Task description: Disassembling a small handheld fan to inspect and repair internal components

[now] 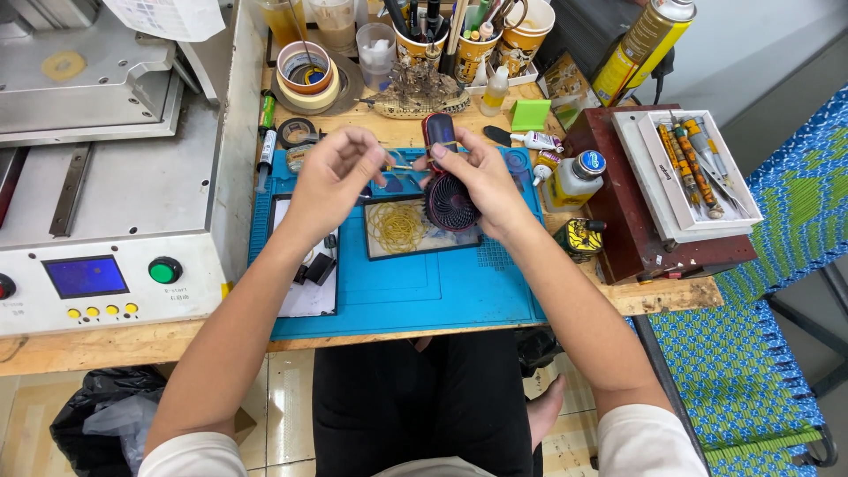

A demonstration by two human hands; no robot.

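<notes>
Handheld fan [449, 196], small and dark with a round grille and a reddish handle, is held above a blue work mat [415, 287] on a wooden bench. It is gripped by the right hand [484, 181], whose fingers are wrapped round the fan's head and handle. A thin tool [399, 166] is pinched between the closed fingertips of the left hand [331, 177], just beside the fan. A tray of yellow rubber bands [397, 228] is seen directly beneath both hands.
</notes>
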